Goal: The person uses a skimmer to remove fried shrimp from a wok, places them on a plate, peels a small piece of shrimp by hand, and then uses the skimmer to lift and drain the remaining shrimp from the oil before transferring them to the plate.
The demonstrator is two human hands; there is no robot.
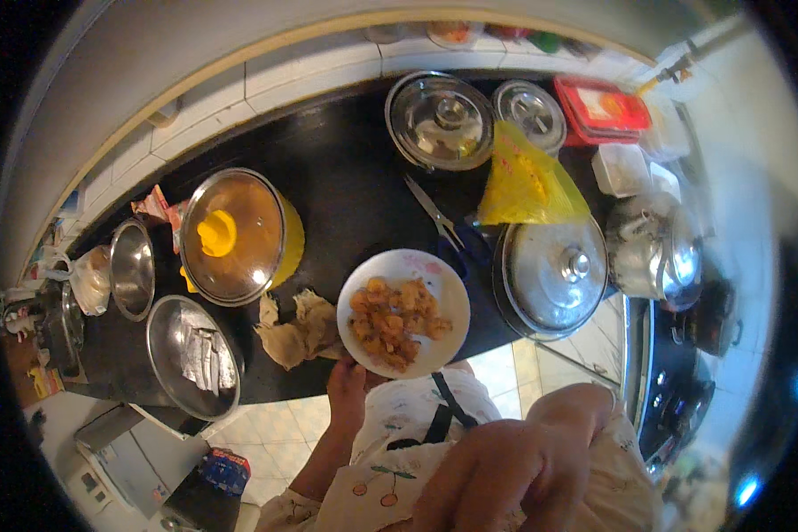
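A white plate (453,302) with a pink floral print sits at the front of the dark countertop, bearing orange-brown fried pieces of food (392,322). My left hand (347,386) is at the plate's lower left rim; whether it grips the rim or only rests by it is hidden. Crumpled brown paper (299,332) lies just left of the plate. Close to the camera, my right hand (505,472) is raised in front of my body, its fingers bent and partly out of frame. Behind the plate lie scissors (439,216), blades pointing away from me.
To the right stand a lidded metal pot (538,292), a yellow plastic bag (532,189) and a kettle (645,259). Leftward are a yellow lidded container (289,243) and a steel bowl (166,372) holding silvery strips. Lidded steel pots (432,126) and a red box (602,113) line the back.
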